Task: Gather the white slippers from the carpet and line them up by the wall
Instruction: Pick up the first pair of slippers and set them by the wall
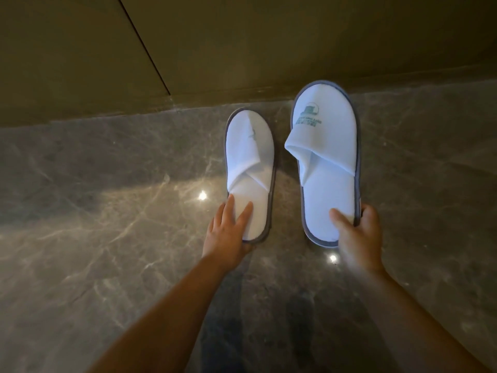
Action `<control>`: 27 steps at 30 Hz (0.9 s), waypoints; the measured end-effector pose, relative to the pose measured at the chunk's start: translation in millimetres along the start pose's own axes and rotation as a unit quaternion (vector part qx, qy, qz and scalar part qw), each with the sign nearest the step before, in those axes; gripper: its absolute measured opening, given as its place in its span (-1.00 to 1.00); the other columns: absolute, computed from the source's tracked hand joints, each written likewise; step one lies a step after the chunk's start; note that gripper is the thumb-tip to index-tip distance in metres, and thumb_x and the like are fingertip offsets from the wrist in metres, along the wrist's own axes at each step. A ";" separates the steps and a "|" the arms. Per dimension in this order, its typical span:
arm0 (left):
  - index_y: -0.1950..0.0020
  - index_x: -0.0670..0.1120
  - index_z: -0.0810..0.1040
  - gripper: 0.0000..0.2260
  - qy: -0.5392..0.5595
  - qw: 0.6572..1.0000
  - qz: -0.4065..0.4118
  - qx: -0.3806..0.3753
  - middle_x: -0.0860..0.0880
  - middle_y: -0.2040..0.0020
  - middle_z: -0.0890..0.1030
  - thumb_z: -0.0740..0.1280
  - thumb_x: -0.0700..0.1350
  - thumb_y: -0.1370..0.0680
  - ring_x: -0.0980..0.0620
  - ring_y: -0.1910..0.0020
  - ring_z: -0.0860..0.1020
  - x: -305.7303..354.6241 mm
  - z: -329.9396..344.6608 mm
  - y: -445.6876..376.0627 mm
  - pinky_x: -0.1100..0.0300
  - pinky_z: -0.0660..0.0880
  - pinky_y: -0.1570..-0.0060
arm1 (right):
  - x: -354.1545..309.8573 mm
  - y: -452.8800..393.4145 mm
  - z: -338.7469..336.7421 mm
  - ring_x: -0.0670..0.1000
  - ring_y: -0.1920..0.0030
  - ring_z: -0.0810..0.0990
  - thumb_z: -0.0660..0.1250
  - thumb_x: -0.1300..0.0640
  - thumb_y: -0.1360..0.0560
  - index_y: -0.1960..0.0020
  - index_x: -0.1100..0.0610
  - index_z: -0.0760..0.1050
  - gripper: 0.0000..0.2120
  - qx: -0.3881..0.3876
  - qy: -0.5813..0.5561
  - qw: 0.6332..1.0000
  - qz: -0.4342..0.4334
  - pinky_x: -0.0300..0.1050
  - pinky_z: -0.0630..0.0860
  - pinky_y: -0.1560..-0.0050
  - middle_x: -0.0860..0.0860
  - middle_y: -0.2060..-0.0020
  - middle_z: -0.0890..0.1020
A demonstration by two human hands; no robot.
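Two white slippers with grey trim point their toes at the wall (242, 49). The left slipper (250, 157) lies flat on the marble floor, its upper creased, and my left hand (231, 230) holds its heel with the fingers resting on the insole. The right slipper (328, 152), bearing a green logo, looks larger and raised off the floor. My right hand (357, 232) grips its heel, thumb on the insole and fingers around the edge.
A glossy grey marble floor (107, 211) with light reflections runs up to an olive-brown wall panel. A dark vertical seam (145, 47) splits the panel at the left. No carpet is in view.
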State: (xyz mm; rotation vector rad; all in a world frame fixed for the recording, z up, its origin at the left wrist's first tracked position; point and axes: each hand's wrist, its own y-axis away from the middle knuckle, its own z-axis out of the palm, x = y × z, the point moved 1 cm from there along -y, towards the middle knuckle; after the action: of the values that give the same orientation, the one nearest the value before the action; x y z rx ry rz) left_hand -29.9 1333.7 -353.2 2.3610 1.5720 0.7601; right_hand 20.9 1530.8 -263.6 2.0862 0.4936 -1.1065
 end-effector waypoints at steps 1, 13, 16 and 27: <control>-0.44 0.09 -0.13 -0.22 0.001 1.000 0.002 0.006 -0.15 -0.51 -0.15 0.32 0.13 -0.40 -0.20 -0.47 -0.08 1.0 -1.1 -2.5 -0.12 0.11 -0.41 | 0.4 0.9 0.2 0.07 0.02 0.48 0.33 0.21 -0.42 -0.15 0.25 0.32 -0.64 0.001 -0.001 1.000 0.003 -0.10 0.46 0.11 0.09 0.00 0.45; -0.43 0.03 0.06 -0.32 0.124 0.991 -0.043 0.032 -0.11 -0.50 0.08 0.27 0.19 -0.41 -0.15 -0.46 0.07 18.6 -34.8 -10.3 -0.09 0.10 -0.41 | 4.3 15.2 7.8 -0.07 0.17 0.46 0.35 0.13 -0.41 -0.08 0.08 0.31 -0.69 -0.023 -0.004 1.000 0.012 -0.32 0.40 0.32 0.01 0.00 0.45; -0.34 -0.03 0.28 -0.52 0.395 0.915 -0.072 0.033 -0.09 -0.32 0.44 0.27 0.05 -0.46 -0.06 -0.27 0.42 18.2 -62.4 10.8 0.07 0.35 -0.24 | -3.2 28.5 28.1 -0.11 0.19 0.48 0.36 0.14 -0.40 -0.07 0.03 0.31 -0.68 -0.066 -0.038 0.997 0.015 -0.34 0.41 0.34 -0.08 0.10 0.47; -0.14 -0.17 0.38 -0.75 0.666 0.700 -0.217 0.141 -0.13 0.07 0.59 0.25 -0.30 -0.47 -0.08 0.09 0.57 -48.9 -91.2 49.9 -0.03 0.55 0.07 | -25.7 64.7 128.8 -0.06 0.00 0.46 0.39 0.20 -0.37 -0.18 0.05 0.29 -0.56 -0.297 0.062 0.952 -0.038 -0.20 0.46 0.03 -0.02 -0.02 0.45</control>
State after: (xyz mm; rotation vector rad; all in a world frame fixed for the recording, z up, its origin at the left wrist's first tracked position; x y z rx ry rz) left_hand -52.1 1258.8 -269.0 1.1695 2.6527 2.5098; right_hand -25.4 1391.8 -264.4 1.6143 0.8573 -0.7448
